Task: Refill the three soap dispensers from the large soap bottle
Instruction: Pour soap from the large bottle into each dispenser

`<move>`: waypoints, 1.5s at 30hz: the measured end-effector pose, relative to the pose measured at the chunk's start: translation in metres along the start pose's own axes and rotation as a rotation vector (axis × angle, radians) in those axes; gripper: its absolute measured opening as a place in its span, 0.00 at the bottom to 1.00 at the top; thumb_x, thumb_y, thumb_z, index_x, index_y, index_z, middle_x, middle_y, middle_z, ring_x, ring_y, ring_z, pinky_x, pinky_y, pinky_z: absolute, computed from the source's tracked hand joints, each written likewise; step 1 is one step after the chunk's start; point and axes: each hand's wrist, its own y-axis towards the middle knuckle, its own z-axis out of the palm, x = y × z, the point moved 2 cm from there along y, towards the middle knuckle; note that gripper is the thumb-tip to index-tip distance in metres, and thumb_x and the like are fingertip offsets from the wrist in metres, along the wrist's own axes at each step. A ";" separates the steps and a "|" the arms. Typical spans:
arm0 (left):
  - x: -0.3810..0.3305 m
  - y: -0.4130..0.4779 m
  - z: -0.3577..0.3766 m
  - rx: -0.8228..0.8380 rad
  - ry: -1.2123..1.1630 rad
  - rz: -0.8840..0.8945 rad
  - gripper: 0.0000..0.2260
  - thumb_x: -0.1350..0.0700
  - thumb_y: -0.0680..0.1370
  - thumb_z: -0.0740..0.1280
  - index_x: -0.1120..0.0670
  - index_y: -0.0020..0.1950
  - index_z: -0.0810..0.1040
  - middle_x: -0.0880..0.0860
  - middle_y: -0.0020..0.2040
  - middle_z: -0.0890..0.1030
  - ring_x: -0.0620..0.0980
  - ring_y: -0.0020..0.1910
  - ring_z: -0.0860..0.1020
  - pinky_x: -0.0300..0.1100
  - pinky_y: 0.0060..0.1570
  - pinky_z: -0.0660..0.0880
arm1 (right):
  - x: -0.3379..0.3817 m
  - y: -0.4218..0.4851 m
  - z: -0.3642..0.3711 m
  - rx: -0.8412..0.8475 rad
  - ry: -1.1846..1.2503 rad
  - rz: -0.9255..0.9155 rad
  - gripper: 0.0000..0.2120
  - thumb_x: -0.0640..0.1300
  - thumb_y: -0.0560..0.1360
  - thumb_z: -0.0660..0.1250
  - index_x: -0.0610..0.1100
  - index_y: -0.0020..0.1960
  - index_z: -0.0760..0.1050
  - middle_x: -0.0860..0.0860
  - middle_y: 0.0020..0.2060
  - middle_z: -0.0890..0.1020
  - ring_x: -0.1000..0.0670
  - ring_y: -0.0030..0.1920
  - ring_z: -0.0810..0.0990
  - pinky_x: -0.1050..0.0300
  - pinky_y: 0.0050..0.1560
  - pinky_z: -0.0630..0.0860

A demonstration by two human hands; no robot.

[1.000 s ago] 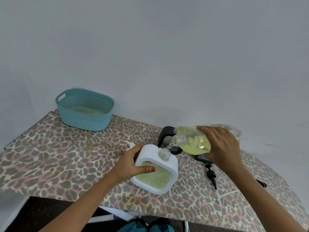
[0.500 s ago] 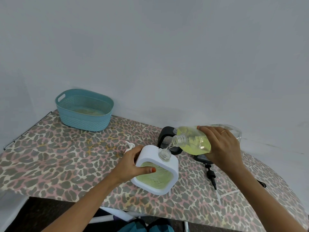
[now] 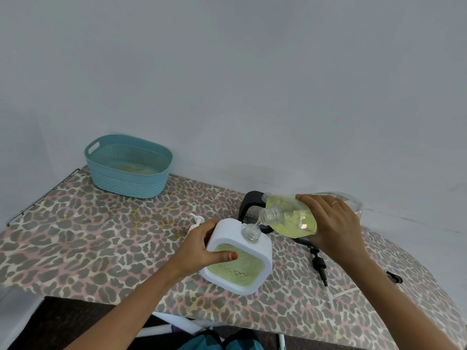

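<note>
A white square soap dispenser [image 3: 262, 251] with a green-filled window stands tilted on the leopard-print board [image 3: 101, 236]. My left hand [image 3: 199, 248] grips its left side, thumb on the front. My right hand [image 3: 333, 228] holds the large clear soap bottle [image 3: 293, 221] tipped almost level, its threaded neck just above the dispenser's open neck [image 3: 251, 232]. A thin stream of yellow soap runs between them. A black dispenser [image 3: 250, 205] stands behind, partly hidden by the bottle.
A teal plastic basket [image 3: 129, 168] sits at the board's far left by the wall. A white pump head [image 3: 197, 219] lies behind my left hand. A black pump with its tube [image 3: 319, 263] lies to the right of the white dispenser. The board's front edge is close.
Both hands, the bottle and the dispenser stay almost where they were; the pouring goes on.
</note>
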 end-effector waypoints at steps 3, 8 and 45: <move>0.000 0.000 0.000 -0.002 -0.002 -0.006 0.35 0.36 0.52 0.77 0.51 0.53 0.75 0.45 0.43 0.83 0.45 0.42 0.81 0.38 0.41 0.78 | 0.001 -0.002 0.001 0.003 -0.002 -0.001 0.38 0.43 0.50 0.83 0.43 0.55 0.69 0.46 0.43 0.84 0.44 0.39 0.83 0.54 0.38 0.78; -0.002 -0.001 0.001 0.004 0.002 -0.005 0.34 0.36 0.52 0.77 0.51 0.51 0.75 0.44 0.42 0.83 0.44 0.41 0.81 0.37 0.40 0.77 | 0.004 -0.005 0.003 0.025 -0.001 0.003 0.38 0.42 0.49 0.83 0.43 0.55 0.69 0.47 0.43 0.84 0.45 0.39 0.83 0.56 0.38 0.77; 0.014 0.088 -0.055 -0.218 0.031 -0.122 0.27 0.53 0.55 0.80 0.45 0.50 0.75 0.47 0.45 0.80 0.40 0.40 0.81 0.34 0.37 0.78 | 0.032 -0.108 0.061 -0.191 0.829 1.337 0.34 0.41 0.54 0.82 0.51 0.52 0.67 0.50 0.46 0.76 0.46 0.48 0.76 0.69 0.41 0.74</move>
